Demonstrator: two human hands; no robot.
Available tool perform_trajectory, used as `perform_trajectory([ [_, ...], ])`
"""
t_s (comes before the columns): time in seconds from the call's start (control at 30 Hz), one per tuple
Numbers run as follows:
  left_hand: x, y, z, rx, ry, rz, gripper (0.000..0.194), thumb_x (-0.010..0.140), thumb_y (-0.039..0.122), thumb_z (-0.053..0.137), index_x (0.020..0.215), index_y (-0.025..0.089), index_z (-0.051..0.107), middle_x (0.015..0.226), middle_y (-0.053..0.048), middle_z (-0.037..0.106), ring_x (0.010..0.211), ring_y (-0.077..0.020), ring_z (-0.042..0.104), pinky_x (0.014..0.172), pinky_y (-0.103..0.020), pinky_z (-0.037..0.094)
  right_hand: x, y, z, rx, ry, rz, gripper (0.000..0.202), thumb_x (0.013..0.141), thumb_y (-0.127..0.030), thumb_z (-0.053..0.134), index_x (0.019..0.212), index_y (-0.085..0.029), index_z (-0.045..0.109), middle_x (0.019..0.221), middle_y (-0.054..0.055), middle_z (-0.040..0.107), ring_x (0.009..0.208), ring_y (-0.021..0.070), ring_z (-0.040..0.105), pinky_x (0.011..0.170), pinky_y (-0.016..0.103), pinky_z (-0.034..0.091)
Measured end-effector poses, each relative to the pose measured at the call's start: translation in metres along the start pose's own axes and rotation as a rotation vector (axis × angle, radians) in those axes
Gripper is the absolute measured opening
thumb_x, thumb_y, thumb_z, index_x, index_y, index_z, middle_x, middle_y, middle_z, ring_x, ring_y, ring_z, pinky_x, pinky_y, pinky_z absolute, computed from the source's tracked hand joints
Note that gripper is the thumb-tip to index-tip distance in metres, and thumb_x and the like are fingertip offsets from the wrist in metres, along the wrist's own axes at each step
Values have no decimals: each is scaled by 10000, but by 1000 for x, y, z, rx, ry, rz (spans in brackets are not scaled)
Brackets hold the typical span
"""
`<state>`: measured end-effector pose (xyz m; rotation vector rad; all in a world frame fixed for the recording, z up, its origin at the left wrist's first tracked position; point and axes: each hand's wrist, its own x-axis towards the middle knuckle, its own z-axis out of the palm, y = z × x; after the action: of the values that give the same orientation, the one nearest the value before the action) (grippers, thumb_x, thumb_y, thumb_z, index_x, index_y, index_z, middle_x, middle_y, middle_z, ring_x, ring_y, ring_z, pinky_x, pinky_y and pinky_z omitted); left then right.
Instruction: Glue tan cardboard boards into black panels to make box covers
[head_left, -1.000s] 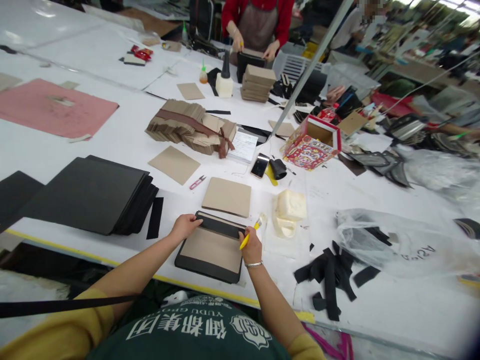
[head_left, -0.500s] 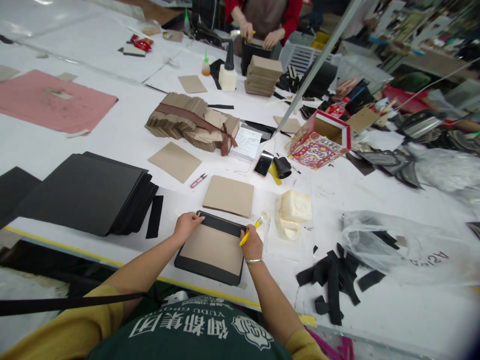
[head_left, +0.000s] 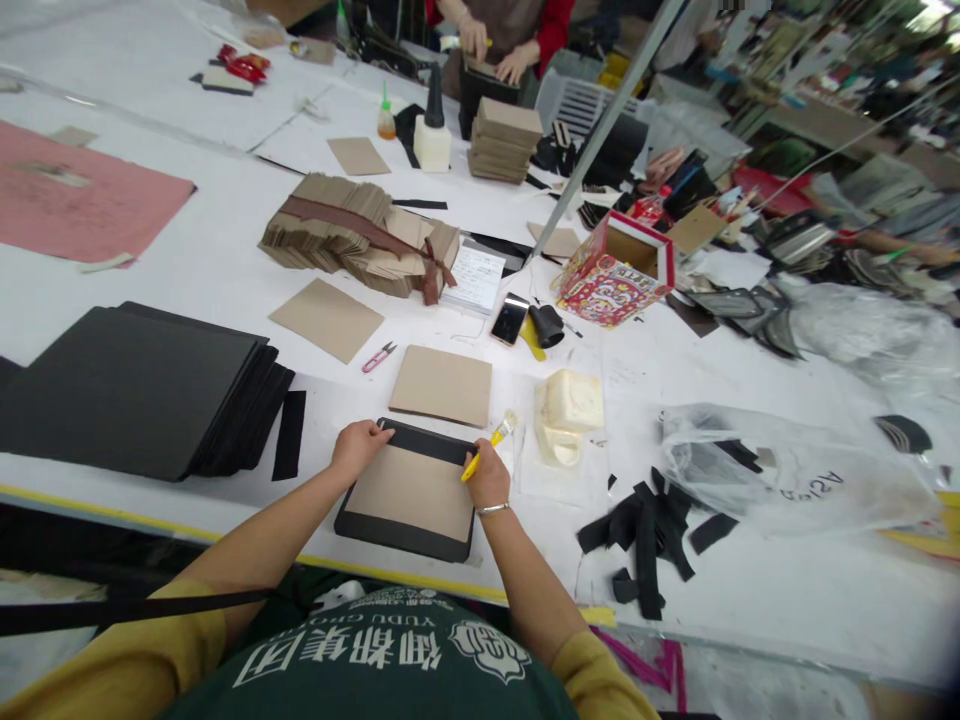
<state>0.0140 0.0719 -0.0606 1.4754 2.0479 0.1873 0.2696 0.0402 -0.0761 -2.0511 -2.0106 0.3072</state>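
Observation:
A cardboard panel with black edging [head_left: 411, 490] lies flat before me at the table's front edge. My left hand [head_left: 358, 448] pinches its far left corner between thumb and fingers. At the far right corner is my right hand [head_left: 489, 474], closed around a yellow-handled brush [head_left: 487, 447] whose bristles point away; its fingers also touch the panel's black edge. Just beyond the panel rests a plain grey-brown board [head_left: 441, 385]. A whitish cut-open plastic container [head_left: 568, 415] stands to the right of the brush.
Black sheets [head_left: 142, 385] are stacked at left beside a black strip [head_left: 289, 435]. Pink snips [head_left: 379, 357], a phone [head_left: 510, 319] and a patterned box [head_left: 616, 268] lie farther back. Black scraps [head_left: 645, 540] and a plastic bag [head_left: 795, 475] are at right. Across the table, another person's hands [head_left: 495, 50] work.
The camera view has shifted, so everything sits a little farther left. Both hands keep their places at the panel's far corners, and the brush stays in my right hand.

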Motion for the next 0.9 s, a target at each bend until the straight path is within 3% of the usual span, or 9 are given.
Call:
perform_trajectory([
  [0.1, -6, 2, -2, 200, 137, 161, 418, 759, 514, 460, 901, 148, 604, 875, -102, 642, 828, -237, 573, 681, -305, 386, 1, -5, -4, -28, 69, -38, 291, 797, -252, 502, 1063, -133, 495, 820, 84, 585, 757, 198, 545, 664, 287, 408],
  [0.17, -15, 4, 1, 311, 215, 437, 467, 806, 449, 430, 1138, 132, 517, 1151, -150, 557, 1078, -262, 484, 866, -350, 343, -1, -14, -3, 11, 109, -144, 269, 814, -247, 479, 1055, -130, 501, 905, 120, 584, 837, 219, 535, 725, 326, 419],
  [0.27, -28, 5, 10, 419, 68, 895, 565, 832, 460, 381, 1317, 173, 350, 1379, -105, 357, 1279, -226, 273, 1039, -376, 151, -12, -31, 6, 126, 64, -401, 244, 811, -155, 437, 1046, -156, 502, 1144, 132, 529, 1039, 226, 474, 867, 373, 387],
  [0.33, -34, 0, 14, 474, -38, 1007, 660, 807, 549, 362, 1350, 179, 295, 1420, -91, 283, 1311, -224, 205, 1062, -394, 73, -21, -33, 14, 153, 16, -491, 285, 784, -106, 438, 1056, -166, 496, 1249, 115, 470, 1148, 226, 401, 946, 405, 333],
  [0.5, -34, -28, 3, 524, 9, 884, 719, 786, 586, 369, 1359, 160, 282, 1437, -118, 217, 1323, -247, 169, 1064, -438, 10, -42, -2, 12, 69, 40, -384, 312, 760, -35, 396, 1040, -126, 500, 1299, 154, 426, 1200, 227, 362, 966, 428, 310],
  [0.67, -42, -40, -21, 488, 119, 830, 641, 800, 522, 407, 1325, 159, 350, 1386, -131, 336, 1300, -267, 233, 1056, -494, 22, -49, 10, -9, -21, 47, -327, 343, 749, -22, 378, 1045, -141, 505, 1271, 133, 466, 1173, 239, 405, 983, 464, 263],
  [0.77, -54, -45, -59, 398, 287, 768, 579, 820, 461, 410, 1309, 155, 369, 1353, -115, 397, 1286, -252, 266, 1061, -451, 129, -54, 7, -15, -4, 151, -321, 351, 791, -75, 369, 1118, -149, 473, 1217, 122, 511, 1134, 248, 441, 953, 462, 298],
  [0.83, -59, -60, -100, 335, 436, 723, 519, 834, 412, 403, 1291, 166, 388, 1338, -98, 419, 1277, -224, 287, 1056, -401, 194, -57, 7, -16, 30, 227, -336, 343, 819, -153, 389, 1157, -154, 447, 1165, 123, 539, 1110, 262, 462, 937, 474, 318],
  [0.9, -59, -86, -150, 300, 610, 594, 480, 835, 374, 403, 1272, 174, 404, 1337, -96, 416, 1273, -219, 294, 1049, -391, 219, -59, 7, -16, 78, 270, -329, 355, 832, -244, 415, 1173, -145, 435, 1102, 133, 562, 1083, 277, 477, 917, 473, 351],
])
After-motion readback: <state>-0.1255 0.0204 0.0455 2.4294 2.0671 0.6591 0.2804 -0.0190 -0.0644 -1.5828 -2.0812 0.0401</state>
